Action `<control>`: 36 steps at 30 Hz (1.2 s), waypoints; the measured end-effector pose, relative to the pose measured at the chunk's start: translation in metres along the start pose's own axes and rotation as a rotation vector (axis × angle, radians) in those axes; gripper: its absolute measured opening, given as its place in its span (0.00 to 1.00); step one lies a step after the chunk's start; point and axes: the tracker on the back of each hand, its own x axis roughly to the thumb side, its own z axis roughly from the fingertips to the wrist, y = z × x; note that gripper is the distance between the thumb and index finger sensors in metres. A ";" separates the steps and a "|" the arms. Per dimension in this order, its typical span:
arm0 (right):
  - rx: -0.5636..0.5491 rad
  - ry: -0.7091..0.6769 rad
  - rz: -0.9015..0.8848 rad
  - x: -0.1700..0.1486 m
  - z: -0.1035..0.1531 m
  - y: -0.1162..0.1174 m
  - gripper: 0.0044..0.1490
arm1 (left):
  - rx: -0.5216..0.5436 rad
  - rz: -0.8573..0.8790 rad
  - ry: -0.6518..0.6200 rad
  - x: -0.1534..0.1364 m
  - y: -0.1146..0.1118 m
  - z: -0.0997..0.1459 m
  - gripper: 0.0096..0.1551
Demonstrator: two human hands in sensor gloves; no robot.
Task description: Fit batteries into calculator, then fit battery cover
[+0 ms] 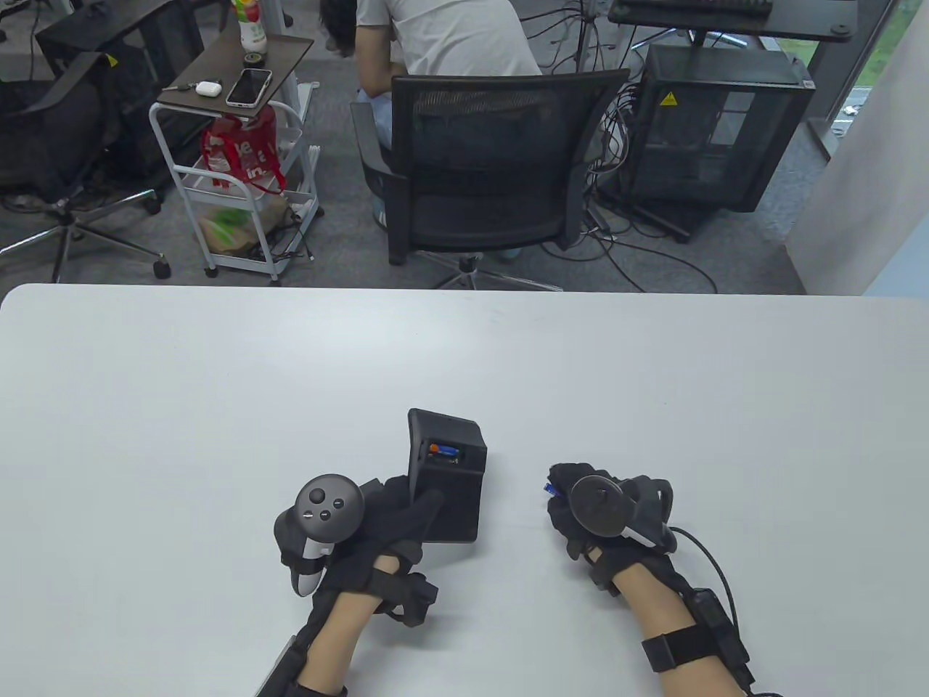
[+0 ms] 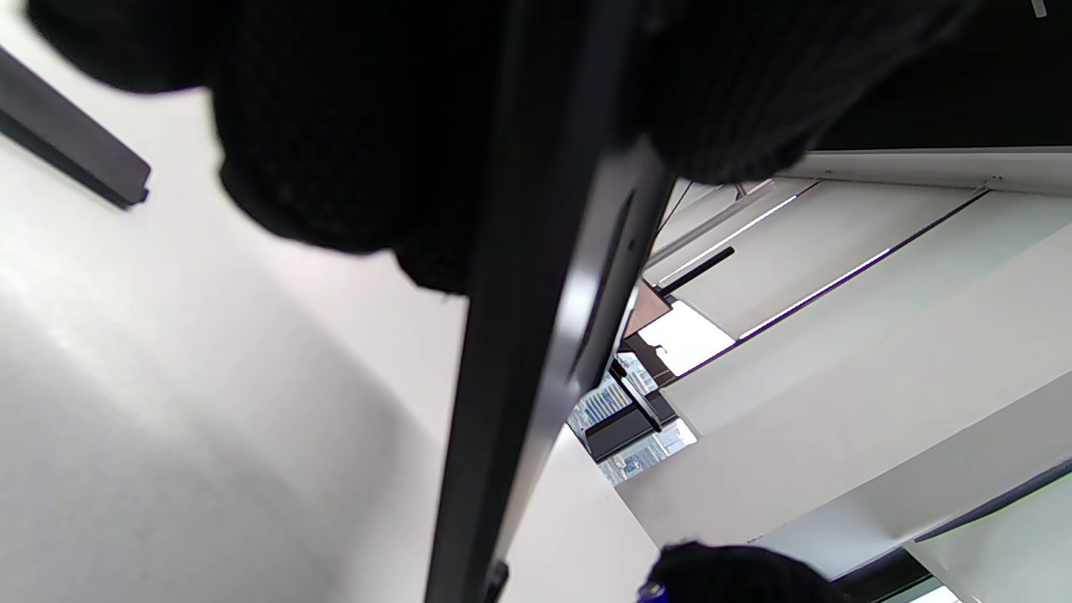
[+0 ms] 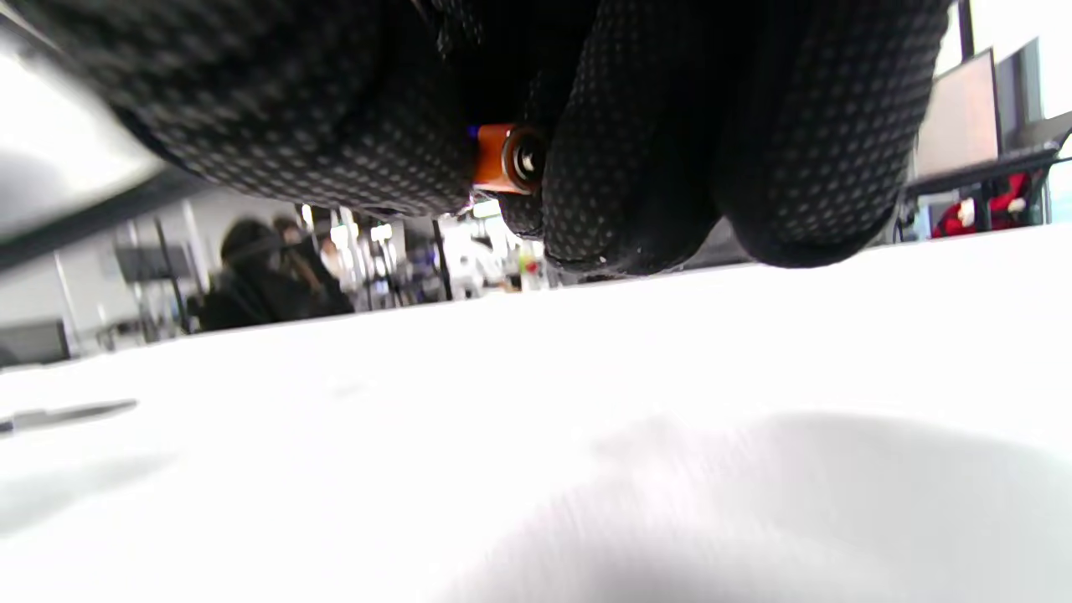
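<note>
My left hand [image 1: 417, 508] grips a black calculator [image 1: 453, 486] by its lower left edge and holds it tilted up off the white table [image 1: 218, 406], back side up. Its open battery bay shows one orange and blue battery [image 1: 444, 451]. In the left wrist view the calculator [image 2: 536, 335] runs edge-on under my fingers [image 2: 335, 167]. My right hand [image 1: 562, 501] rests on the table to the right of the calculator and pinches a second battery [image 3: 502, 157], whose blue end [image 1: 551, 488] pokes out. I see no battery cover that I can name.
A thin flat piece [image 3: 67, 412] lies on the table at the left of the right wrist view; I cannot tell what it is. Beyond the table's far edge stand an office chair [image 1: 493, 160] with a seated person, a white cart [image 1: 239, 181] and a computer case [image 1: 711, 131].
</note>
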 end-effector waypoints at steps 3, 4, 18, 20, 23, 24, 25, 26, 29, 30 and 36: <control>-0.086 -0.016 -0.046 0.004 0.004 -0.015 0.34 | -0.001 0.001 -0.003 0.000 -0.001 0.000 0.34; -0.113 -0.026 -0.064 0.005 0.005 -0.019 0.33 | -0.003 0.000 -0.005 0.001 -0.001 0.000 0.34; -0.287 -0.063 -0.332 0.018 0.019 -0.051 0.31 | -0.056 0.002 -0.049 0.005 -0.013 0.000 0.34; -0.304 -0.088 -0.354 0.021 0.021 -0.053 0.31 | -0.066 0.003 -0.058 0.007 -0.016 0.001 0.34; -0.310 -0.131 -0.369 0.028 0.023 -0.055 0.31 | -0.082 0.006 -0.069 0.010 -0.019 0.002 0.34; -0.311 -0.140 -0.364 0.031 0.023 -0.056 0.31 | -0.087 0.004 -0.073 0.010 -0.020 0.003 0.34; -0.306 -0.147 -0.365 0.033 0.023 -0.056 0.31 | -0.090 0.002 -0.077 0.011 -0.021 0.003 0.34; -0.304 -0.157 -0.371 0.035 0.024 -0.055 0.31 | -0.095 -0.001 -0.083 0.012 -0.022 0.003 0.34; -0.280 -0.186 -0.376 0.041 0.024 -0.052 0.31 | -0.112 0.003 -0.094 0.014 -0.025 0.004 0.34; -0.277 -0.190 -0.371 0.043 0.024 -0.051 0.31 | -0.116 0.005 -0.097 0.015 -0.026 0.004 0.34; -0.279 -0.207 -0.284 0.055 0.025 -0.048 0.30 | -0.155 0.014 -0.106 0.018 -0.035 0.006 0.34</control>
